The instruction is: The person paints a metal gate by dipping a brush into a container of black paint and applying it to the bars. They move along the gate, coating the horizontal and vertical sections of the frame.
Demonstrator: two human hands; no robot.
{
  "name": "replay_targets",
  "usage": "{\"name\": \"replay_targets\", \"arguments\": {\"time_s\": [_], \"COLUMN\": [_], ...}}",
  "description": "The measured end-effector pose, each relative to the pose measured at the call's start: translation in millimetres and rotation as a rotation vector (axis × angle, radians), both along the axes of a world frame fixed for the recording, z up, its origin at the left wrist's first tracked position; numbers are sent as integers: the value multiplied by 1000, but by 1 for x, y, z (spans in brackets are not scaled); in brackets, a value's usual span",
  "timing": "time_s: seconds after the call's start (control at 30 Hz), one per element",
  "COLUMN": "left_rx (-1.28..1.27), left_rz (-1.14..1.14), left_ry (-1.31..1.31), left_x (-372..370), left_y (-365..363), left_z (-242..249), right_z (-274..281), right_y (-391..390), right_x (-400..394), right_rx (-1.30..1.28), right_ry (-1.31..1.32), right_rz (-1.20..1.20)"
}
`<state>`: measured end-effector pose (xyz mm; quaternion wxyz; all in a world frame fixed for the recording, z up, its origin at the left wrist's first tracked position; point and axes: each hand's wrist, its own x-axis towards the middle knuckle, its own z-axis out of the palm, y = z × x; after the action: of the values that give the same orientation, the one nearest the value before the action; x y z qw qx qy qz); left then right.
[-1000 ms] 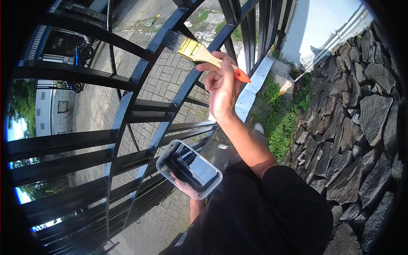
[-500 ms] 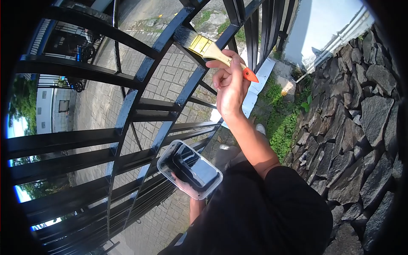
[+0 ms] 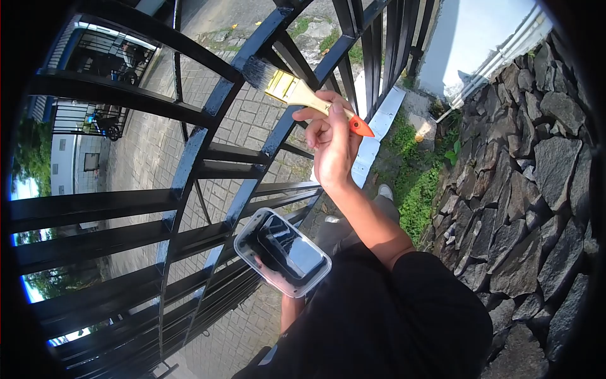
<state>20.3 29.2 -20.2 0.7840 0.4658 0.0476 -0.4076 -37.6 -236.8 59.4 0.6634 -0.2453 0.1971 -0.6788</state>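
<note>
My right hand [image 3: 332, 144] is raised and grips a paintbrush [image 3: 297, 90] with a pale wooden handle, an orange tip and a brass ferrule. Its black bristles lie against a diagonal bar of the black metal gate [image 3: 208, 114], whose paint looks wet and glossy. Lower down, my left hand [image 3: 273, 270] holds a clear plastic tray [image 3: 281, 251] of black paint from beneath; only its fingers show under the tray. The tray sits close to the gate's lower bars.
A dark stone wall [image 3: 536, 177] rises on the right. Grass and a white strip [image 3: 372, 136] lie along the ground between wall and gate. Paving stones [image 3: 145, 158] show through the bars. My shoe [image 3: 384, 190] stands below.
The brush slid along the diagonal bar, up and right half a second ago, then back down and left to about where it began. The paint tray has barely moved.
</note>
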Motion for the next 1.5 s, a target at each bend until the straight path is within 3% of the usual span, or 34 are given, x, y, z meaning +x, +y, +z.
{"name": "replay_targets", "arguments": {"time_s": [0.33,0.43,0.5,0.7,0.83,0.9,1.17,1.23,1.5], "left_rx": [-55,-75,-29,16,23,-8,61,53,19], "left_rz": [-111,-141,10,-21,-53,-48,-46,-77,-21], "left_ry": [61,190,245,182,177,334,221,206,277], "left_x": [19,25,22,35,39,50,61,61,56], "left_y": [14,16,10,16,19,27,41,41,33], "left_z": [0,1,10,4,4,-5,-32,-29,-11], "right_z": [-2,4,2,-1,2,1,-2,4,-2], "right_y": [12,5,2,16,9,6,12,8,14], "right_x": [1,0,2,9,6,8,9,8,6], "right_rx": [3,43,37,21,45,51,20,69,29], "right_ry": [65,56,68,77,69,62,68,79,74], "right_rz": [-23,-120,-138,-81,-188,-198,-134,-208,-125]}}
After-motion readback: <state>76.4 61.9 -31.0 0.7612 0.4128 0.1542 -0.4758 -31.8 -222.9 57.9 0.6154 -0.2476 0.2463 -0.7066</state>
